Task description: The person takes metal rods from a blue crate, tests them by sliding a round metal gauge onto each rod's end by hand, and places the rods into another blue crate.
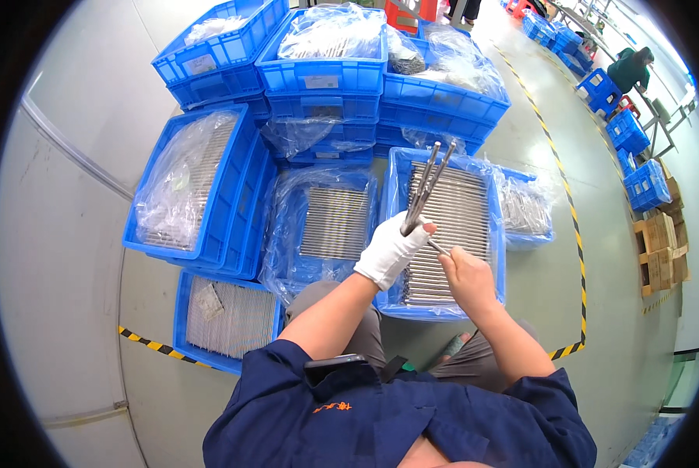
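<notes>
My left hand, in a white glove with a bare thumb tip showing, is closed around a few shiny metal rods that point up and away from me. Just to its right, my bare right hand pinches the end of a thin metal rod; the rest of that rod runs behind the left thumb. Both hands are above a blue crate lined with clear plastic, where many metal rods lie side by side in a row.
To the left, a lined blue crate holds more rods. Stacked blue crates stand beyond, others at far left. A low crate of rods sits near my left knee. Yellow-black floor tape runs at right; a person is far off.
</notes>
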`<state>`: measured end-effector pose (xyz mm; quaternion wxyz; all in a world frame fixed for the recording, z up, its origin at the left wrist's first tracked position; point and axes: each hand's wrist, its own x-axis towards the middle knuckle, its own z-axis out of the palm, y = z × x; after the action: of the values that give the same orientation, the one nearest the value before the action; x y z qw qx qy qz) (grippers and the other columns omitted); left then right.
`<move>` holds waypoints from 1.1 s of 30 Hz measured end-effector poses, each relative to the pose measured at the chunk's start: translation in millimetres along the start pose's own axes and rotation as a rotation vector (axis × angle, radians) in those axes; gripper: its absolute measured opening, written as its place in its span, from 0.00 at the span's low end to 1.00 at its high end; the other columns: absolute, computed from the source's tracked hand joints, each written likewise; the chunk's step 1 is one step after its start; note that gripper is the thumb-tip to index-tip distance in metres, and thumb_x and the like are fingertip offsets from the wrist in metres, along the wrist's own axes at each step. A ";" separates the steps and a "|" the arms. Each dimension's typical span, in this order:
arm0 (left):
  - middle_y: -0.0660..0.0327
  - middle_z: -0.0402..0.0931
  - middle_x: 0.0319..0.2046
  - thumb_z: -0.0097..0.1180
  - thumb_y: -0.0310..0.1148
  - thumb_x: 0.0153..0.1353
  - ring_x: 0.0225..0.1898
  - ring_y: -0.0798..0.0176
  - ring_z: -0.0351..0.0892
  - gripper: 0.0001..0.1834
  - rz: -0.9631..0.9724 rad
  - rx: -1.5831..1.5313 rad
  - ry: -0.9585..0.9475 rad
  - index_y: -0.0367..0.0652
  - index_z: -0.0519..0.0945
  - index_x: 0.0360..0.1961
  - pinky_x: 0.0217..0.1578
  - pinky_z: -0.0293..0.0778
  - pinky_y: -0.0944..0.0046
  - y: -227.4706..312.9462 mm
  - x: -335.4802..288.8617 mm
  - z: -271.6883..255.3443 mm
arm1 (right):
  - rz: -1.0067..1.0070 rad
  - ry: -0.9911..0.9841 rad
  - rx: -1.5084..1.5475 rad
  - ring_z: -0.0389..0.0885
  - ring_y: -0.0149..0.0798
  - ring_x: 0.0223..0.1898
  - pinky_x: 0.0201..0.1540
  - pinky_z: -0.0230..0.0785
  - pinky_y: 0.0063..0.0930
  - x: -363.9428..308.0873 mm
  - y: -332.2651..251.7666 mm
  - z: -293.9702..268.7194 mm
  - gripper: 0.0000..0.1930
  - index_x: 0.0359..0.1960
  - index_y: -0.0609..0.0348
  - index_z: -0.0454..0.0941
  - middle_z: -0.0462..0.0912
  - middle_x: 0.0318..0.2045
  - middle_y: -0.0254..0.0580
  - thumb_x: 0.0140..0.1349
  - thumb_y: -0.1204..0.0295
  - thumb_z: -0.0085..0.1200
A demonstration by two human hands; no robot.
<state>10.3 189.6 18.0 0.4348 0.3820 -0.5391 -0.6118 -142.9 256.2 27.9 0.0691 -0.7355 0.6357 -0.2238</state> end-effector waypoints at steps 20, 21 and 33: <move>0.71 0.65 0.18 0.54 0.41 0.55 0.22 0.76 0.59 0.13 0.039 -0.019 -0.239 0.41 0.75 0.27 0.24 0.60 0.72 1.9 -11.6 0.9 | 0.787 -0.877 1.526 0.48 0.23 0.12 0.14 0.44 0.17 -38.4 -15.2 -22.8 0.22 0.19 0.52 0.57 0.51 0.11 0.26 0.63 0.50 0.32; 0.71 0.65 0.17 0.54 0.41 0.55 0.21 0.76 0.59 0.13 0.012 0.017 -0.222 0.41 0.75 0.26 0.23 0.60 0.71 2.3 -11.7 1.7 | 0.809 -0.841 1.508 0.52 0.24 0.12 0.15 0.48 0.18 -40.0 -10.4 -19.2 0.21 0.19 0.53 0.59 0.55 0.11 0.27 0.64 0.52 0.34; 0.72 0.67 0.22 0.52 0.47 0.56 0.26 0.76 0.60 0.17 -0.108 -0.192 -0.003 0.41 0.75 0.29 0.28 0.60 0.74 -2.3 -1.7 -11.1 | 0.452 -0.383 0.595 0.61 0.26 0.17 0.21 0.57 0.23 -43.2 5.2 -17.6 0.19 0.18 0.60 0.66 0.65 0.13 0.30 0.62 0.60 0.41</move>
<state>21.0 187.6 14.3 0.4351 0.3661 -0.4572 -0.6839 -158.9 300.2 31.2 0.4429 -0.5539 0.6643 -0.2361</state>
